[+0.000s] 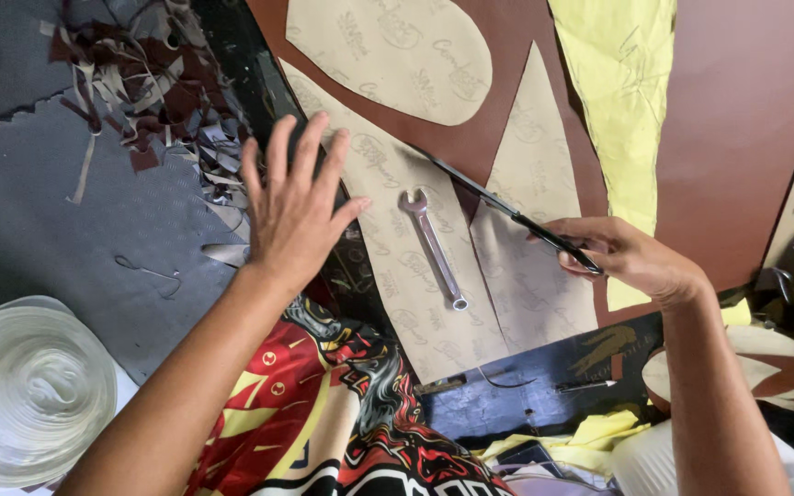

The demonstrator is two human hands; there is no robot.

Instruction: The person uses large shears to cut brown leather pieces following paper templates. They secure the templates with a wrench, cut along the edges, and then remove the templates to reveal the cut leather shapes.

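Beige stiff insole board (388, 230) — my left hand (294, 207) presses it flat, fingers spread; my right hand (622, 253) grips long black scissors (507, 213) — light, likely springy.

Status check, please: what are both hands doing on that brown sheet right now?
Left hand flat on beige pattern piece, fingers spread. Right hand holds scissors, blades along the piece's edge. Wrench lies on it.

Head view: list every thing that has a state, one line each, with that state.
Left hand: open, fingers spread, pressed flat on the beige sheet.
Right hand: closed around the scissors' handles.
Scissors: held, blades close together, lying across the brown sheet.
Wrench: lying loose on the beige sheet, untouched.
Beige sheet: flat, cut into pieces.
Scrap strips: heaped loosely.
White roll: wound up.
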